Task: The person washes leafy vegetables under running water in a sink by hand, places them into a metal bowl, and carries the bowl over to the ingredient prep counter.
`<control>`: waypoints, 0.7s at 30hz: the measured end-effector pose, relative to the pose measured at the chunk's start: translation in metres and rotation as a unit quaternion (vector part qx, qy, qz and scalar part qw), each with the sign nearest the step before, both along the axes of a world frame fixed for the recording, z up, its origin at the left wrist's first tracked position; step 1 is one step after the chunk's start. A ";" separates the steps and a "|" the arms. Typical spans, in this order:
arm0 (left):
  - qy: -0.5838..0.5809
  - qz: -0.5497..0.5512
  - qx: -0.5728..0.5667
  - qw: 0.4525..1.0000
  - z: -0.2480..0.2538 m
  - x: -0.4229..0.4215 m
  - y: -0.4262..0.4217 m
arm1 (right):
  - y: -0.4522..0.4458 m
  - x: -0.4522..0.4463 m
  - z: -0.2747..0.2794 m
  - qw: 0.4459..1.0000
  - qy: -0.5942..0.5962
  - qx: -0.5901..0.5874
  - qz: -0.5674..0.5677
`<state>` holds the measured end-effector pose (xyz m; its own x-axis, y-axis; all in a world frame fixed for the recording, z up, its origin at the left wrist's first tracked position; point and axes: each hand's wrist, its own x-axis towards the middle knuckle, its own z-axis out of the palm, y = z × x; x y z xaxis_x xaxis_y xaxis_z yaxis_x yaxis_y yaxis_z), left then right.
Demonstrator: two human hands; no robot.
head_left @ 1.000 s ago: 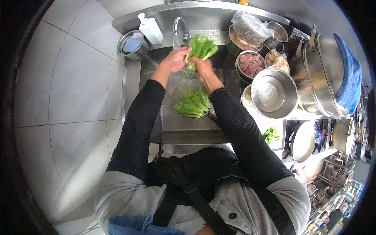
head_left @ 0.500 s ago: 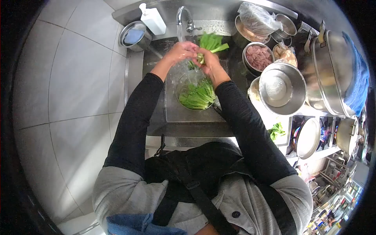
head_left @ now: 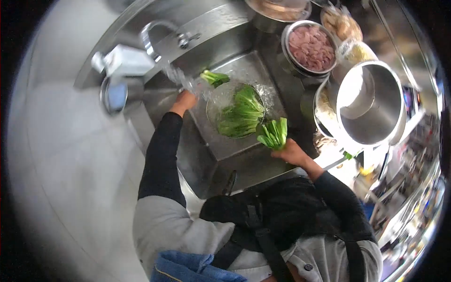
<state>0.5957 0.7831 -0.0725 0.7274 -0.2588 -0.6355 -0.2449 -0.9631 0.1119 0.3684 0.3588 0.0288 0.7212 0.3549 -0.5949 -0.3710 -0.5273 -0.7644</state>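
Observation:
My right hand is closed around a bunch of leafy greens, at the near right side of the sink. Beside that bunch, more lettuce-like leaves lie in a round container on the sink floor. My left hand is at the sink's left side, close to the running water; its fingers are blurred and partly hidden by the splash. A small stalk of greens sits behind the round container.
The faucet arches over the sink's back left corner, with a white bottle and a metal pot beside it. To the right stand a bowl of sliced raw meat, a bag of food and a large steel pot.
My hands have moved apart; the right one has carried greens toward me and right, the left has gone left. The head view has turned and come closer to the sink.

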 end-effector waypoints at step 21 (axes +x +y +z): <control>0.371 0.475 -0.602 0.525 -0.098 0.001 -0.013 | 0.003 -0.011 0.036 0.993 0.051 0.025 -0.101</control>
